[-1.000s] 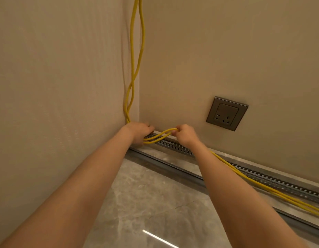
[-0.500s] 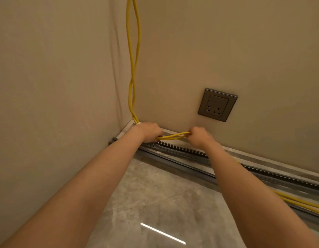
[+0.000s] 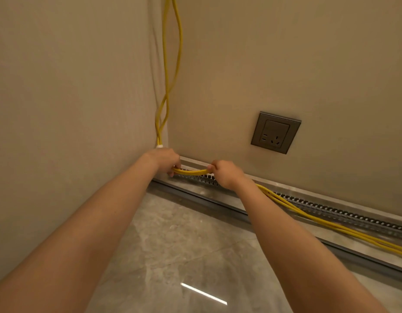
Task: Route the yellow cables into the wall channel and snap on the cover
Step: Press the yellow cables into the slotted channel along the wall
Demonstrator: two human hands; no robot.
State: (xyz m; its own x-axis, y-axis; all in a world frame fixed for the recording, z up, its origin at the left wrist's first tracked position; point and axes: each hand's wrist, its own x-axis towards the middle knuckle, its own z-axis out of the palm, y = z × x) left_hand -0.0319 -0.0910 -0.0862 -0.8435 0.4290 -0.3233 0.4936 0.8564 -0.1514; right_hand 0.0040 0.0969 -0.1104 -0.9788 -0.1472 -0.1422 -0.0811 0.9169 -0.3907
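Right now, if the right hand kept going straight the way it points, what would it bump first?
The right hand, gripping the yellow cables, would most likely meet the slotted channel just past its knuckles, then the wall behind. Depth is hard to judge.

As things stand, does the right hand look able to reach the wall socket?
Probably yes: the right hand grips the yellow cables below the wall socket, with nothing between them.
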